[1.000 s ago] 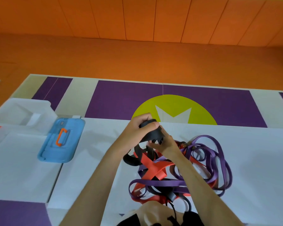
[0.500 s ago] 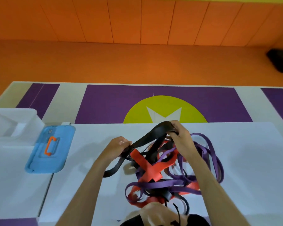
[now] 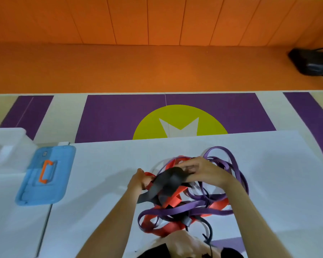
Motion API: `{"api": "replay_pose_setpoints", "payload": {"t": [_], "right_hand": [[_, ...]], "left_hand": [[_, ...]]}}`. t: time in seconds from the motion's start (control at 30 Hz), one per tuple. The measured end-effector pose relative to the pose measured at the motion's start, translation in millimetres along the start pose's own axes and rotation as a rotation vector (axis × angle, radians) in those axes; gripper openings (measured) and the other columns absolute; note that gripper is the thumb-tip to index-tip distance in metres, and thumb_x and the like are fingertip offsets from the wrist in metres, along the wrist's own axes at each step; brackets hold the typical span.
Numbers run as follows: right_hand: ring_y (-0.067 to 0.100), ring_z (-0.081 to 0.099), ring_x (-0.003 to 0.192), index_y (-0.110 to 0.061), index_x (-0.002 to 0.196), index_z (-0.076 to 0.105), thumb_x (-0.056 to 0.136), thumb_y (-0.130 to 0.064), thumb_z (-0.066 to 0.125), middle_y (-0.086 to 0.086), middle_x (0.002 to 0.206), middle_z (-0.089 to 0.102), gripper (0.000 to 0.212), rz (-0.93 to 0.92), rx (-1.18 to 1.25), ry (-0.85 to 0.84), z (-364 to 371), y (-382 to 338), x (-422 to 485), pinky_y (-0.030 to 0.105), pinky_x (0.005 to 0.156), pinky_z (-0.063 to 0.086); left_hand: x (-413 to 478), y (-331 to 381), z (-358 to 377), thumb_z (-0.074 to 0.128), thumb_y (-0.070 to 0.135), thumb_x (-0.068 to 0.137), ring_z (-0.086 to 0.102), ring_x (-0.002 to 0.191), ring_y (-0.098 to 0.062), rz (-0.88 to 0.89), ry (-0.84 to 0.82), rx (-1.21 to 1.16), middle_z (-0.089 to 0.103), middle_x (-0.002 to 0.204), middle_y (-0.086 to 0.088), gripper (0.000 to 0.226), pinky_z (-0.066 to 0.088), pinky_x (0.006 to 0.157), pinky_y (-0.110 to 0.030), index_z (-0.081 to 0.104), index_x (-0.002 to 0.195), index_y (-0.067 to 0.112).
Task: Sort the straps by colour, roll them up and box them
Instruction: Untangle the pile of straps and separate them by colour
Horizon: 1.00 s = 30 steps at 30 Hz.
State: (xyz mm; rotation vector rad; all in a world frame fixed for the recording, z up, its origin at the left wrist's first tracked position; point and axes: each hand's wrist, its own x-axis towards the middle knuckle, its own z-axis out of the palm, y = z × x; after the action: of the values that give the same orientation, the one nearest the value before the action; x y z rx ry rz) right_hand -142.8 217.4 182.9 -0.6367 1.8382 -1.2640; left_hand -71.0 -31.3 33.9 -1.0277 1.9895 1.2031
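Straps point(image 3: 194, 207): one loose tangle at lower centre of the frame, lying on the white tabletop point(image 3: 278, 183), unsorted and unrolled.
Colours: purple straps point(image 3: 229, 164) loop out to the right side of the tangle; red straps point(image 3: 218, 203) weave through its middle and lower edge; a black strap point(image 3: 168, 178) is lifted across the top.
Right hand point(image 3: 207, 171): above the upper part of the tangle, fingers curled, its grip closed on the upper end of the black strap.
Left hand point(image 3: 138, 180): at the left edge of the tangle, grip closed on the same black strap lower down, with a red loop just beside the fingers; the detail is blurred.
Blue lid point(image 3: 60, 183): flat on the tabletop at middle left, well apart from the tangle, orange handle point(image 3: 43, 174) facing up.
White plastic box point(image 3: 7, 144): at the left edge, just beside the lid.
Floor mat point(image 3: 119, 116): purple with a yellow circle, beyond the tabletop.
Black bag point(image 3: 313, 62): upper right, on the orange floor.
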Motion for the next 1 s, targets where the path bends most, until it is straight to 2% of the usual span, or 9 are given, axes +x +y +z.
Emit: {"api": "replay_pose_setpoints", "payload": {"t": [0.1, 0.2, 0.27, 0.4, 0.53, 0.67, 0.73, 0.83, 1.0], "right_hand": [[0.012, 0.072, 0.115, -0.02, 0.125, 0.074, 0.091, 0.008, 0.07, -0.004, 0.117, 0.079, 0.044, 0.097, 0.035, -0.094, -6.3, 18.1, -14.9, 0.022, 0.096, 0.052], [0.012, 0.071, 0.119, -0.023, 0.129, 0.073, 0.093, 0.003, 0.07, -0.005, 0.119, 0.078, 0.045, 0.179, -0.04, -0.113, -18.7, 37.9, -25.9, 0.032, 0.106, 0.053], [0.015, 0.069, 0.121, -0.023, 0.132, 0.072, 0.093, -0.002, 0.072, -0.003, 0.122, 0.077, 0.045, 0.212, -0.06, -0.106, -24.4, 49.6, -31.4, 0.038, 0.112, 0.05], [0.017, 0.07, 0.119, -0.026, 0.128, 0.074, 0.083, -0.015, 0.073, -0.003, 0.12, 0.077, 0.046, 0.191, -0.045, -0.005, -31.8, 59.9, -40.4, 0.034, 0.105, 0.054], [0.023, 0.069, 0.116, -0.042, 0.115, 0.077, 0.087, 0.019, 0.062, -0.004, 0.114, 0.076, 0.069, 0.125, -0.042, 0.237, -52.0, 68.5, -48.2, 0.03, 0.094, 0.059], [0.03, 0.071, 0.101, -0.014, 0.115, 0.073, 0.095, 0.024, 0.043, 0.008, 0.1, 0.076, 0.052, -0.02, 0.18, 0.462, -58.2, 55.9, -50.9, 0.026, 0.079, 0.059], [0.028, 0.068, 0.084, -0.015, 0.099, 0.072, 0.105, 0.007, 0.04, 0.01, 0.087, 0.069, 0.039, -0.159, 0.415, 0.556, -56.9, 44.6, -48.3, 0.032, 0.075, 0.058], [0.027, 0.062, 0.09, -0.006, 0.102, 0.061, 0.106, -0.018, 0.043, 0.009, 0.088, 0.06, 0.023, -0.264, 0.583, 0.648, -61.1, 29.9, -41.5, 0.035, 0.083, 0.056], [0.027, 0.066, 0.092, 0.002, 0.108, 0.057, 0.105, -0.018, 0.048, 0.009, 0.09, 0.067, 0.021, -0.245, 0.518, 0.676, -52.0, 15.8, -30.0, 0.034, 0.083, 0.057]], "left_hand": [[1.4, -11.5, 2.0, 0.073, 0.029, 0.091, 0.064, 0.098, -0.032, 0.02, 0.094, -0.107, 0.064, 0.111, -0.013, 0.048, 0.053, 0.084, -0.038, 0.044, 0.126, 0.016], [9.0, -27.2, -1.6, 0.066, 0.008, 0.083, 0.067, 0.097, -0.031, -0.001, 0.121, -0.311, 0.069, 0.11, -0.015, 0.046, 0.054, 0.079, -0.036, 0.054, 0.126, 0.019], [13.4, -39.0, -3.7, 0.065, 0.006, 0.072, 0.069, 0.096, -0.029, 0.003, 0.116, -0.394, 0.072, 0.107, -0.014, 0.053, 0.056, 0.077, -0.036, 0.06, 0.121, 0.023], [-1.6, -52.6, -4.3, 0.074, 0.014, 0.064, 0.068, 0.099, -0.025, 0.127, 0.142, -0.52, 0.07, 0.111, -0.005, 0.045, 0.053, 0.077, -0.033, 0.071, 0.108, 0.019], [-9.6, -63.4, 0.0, 0.077, -0.004, 0.084, 0.066, 0.095, -0.022, 0.185, 0.232, -0.582, 0.071, 0.101, -0.005, 0.017, 0.051, 0.078, -0.029, 0.073, 0.099, 0.004], [-17.5, -62.7, -1.0, 0.068, -0.01, 0.087, 0.065, 0.081, -0.015, 0.243, 0.29, -0.629, 0.071, 0.091, -0.005, 0.016, 0.049, 0.066, -0.018, 0.07, 0.099, 0.0], [-20.2, -61.2, -1.6, 0.068, -0.007, 0.091, 0.066, 0.078, -0.007, 0.31, 0.288, -0.609, 0.072, 0.093, -0.003, 0.014, 0.048, 0.064, -0.014, 0.071, 0.098, 0.004], [-20.1, -61.9, -0.3, 0.067, 0.005, 0.098, 0.067, 0.076, 0.004, 0.369, 0.241, -0.532, 0.077, 0.093, 0.012, 0.012, 0.048, 0.066, -0.012, 0.077, 0.097, 0.013], [-24.4, -52.9, 1.2, 0.06, 0.005, 0.096, 0.07, 0.1, -0.014, 0.342, 0.164, -0.306, 0.075, 0.109, 0.013, 0.032, 0.05, 0.08, -0.014, 0.075, 0.098, 0.032]]}}
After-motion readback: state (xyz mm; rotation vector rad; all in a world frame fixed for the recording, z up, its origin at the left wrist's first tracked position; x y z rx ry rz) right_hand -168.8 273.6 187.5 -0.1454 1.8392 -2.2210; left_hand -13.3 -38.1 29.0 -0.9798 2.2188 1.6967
